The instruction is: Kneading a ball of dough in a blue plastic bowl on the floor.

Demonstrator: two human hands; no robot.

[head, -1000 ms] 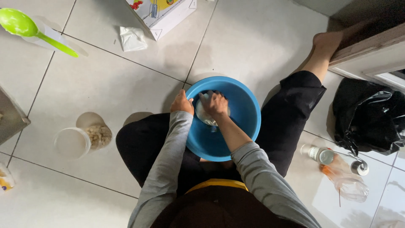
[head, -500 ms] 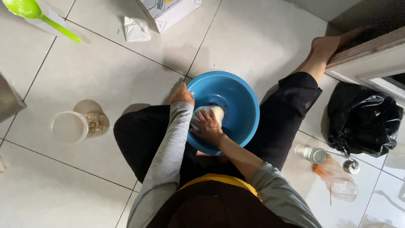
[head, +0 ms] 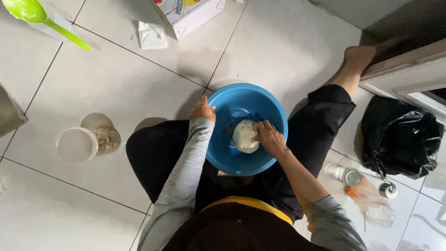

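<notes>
Two hands at a blue bowl (head: 232,160) on the floor, centre frame.

Right hand (head: 268,138) presses its fingers (head: 257,135) curled onto the pale dough (head: 244,135) inside the bowl; left hand (head: 203,109) grips the bowl's upper-left rim, its fingertips hidden over the edge. Green ladle (head: 32,14) is cut off at upper left; black bag (head: 399,137) sits at right.

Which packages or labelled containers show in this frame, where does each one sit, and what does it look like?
Cardboard box: top centre on the tiled floor, white with red, yellow and blue print.
White pouch: left of the box, small, crumpled.
Black plastic bag: right, by the wall, bulging and glossy.
Clear bottle: lower right, lying on its side, orange neck band.
Small capped jar: beside the bottle, pale lid.
Clear tub: left, round, open.
</notes>
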